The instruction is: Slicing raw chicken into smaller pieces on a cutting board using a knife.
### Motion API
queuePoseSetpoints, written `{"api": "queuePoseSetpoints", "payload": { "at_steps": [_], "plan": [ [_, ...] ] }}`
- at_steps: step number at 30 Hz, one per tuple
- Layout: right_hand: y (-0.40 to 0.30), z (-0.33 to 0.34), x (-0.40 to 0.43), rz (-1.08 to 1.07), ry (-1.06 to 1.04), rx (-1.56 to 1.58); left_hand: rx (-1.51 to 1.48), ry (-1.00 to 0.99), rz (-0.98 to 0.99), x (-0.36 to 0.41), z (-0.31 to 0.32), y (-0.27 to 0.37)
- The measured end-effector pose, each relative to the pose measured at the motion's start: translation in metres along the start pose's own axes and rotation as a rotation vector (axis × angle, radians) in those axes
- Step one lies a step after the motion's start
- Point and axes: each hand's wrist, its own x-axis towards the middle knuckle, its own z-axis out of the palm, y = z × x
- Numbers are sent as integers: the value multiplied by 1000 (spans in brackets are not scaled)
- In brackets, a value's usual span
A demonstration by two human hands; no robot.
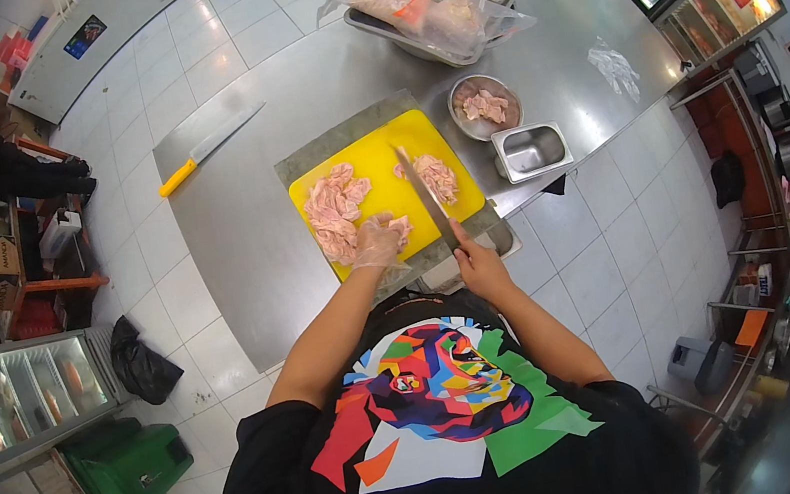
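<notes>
My right hand (479, 265) grips the handle of a long-bladed kitchen knife (425, 190). Its blade points away from me across a yellow cutting board (384, 172), alongside a small heap of cut raw meat (438, 179) on the right. A clear plastic glove covers my left hand (375, 242), whose fingers are closed on a pale pink piece of raw meat (401, 228) near the board's front edge. Just beyond that hand lies a larger pile of raw meat (335, 210), partly hidden by it.
Right of the board stand a round metal bowl (485, 107) holding meat and a rectangular steel pan (531, 150). Bagged food (399, 7) rests on a metal tray at the back. A yellow-handled knife (211, 150) lies left on the steel table (232, 270). A person (4, 158) is far left.
</notes>
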Motion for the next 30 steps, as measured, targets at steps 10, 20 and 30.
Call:
{"api": "queuePoseSetpoints", "payload": {
  "at_steps": [10, 20, 30],
  "plan": [
    [0, -1, 11, 99, -198, -303, -71, -151, -127, -19, -21, -1],
    [-17, -15, 6, -10, -74, -136, 182, -102, 126, -16, -3, 28],
    [17, -2, 15, 99, -148, -416, 778, -117, 133, 9, -14, 14]
  ]
}}
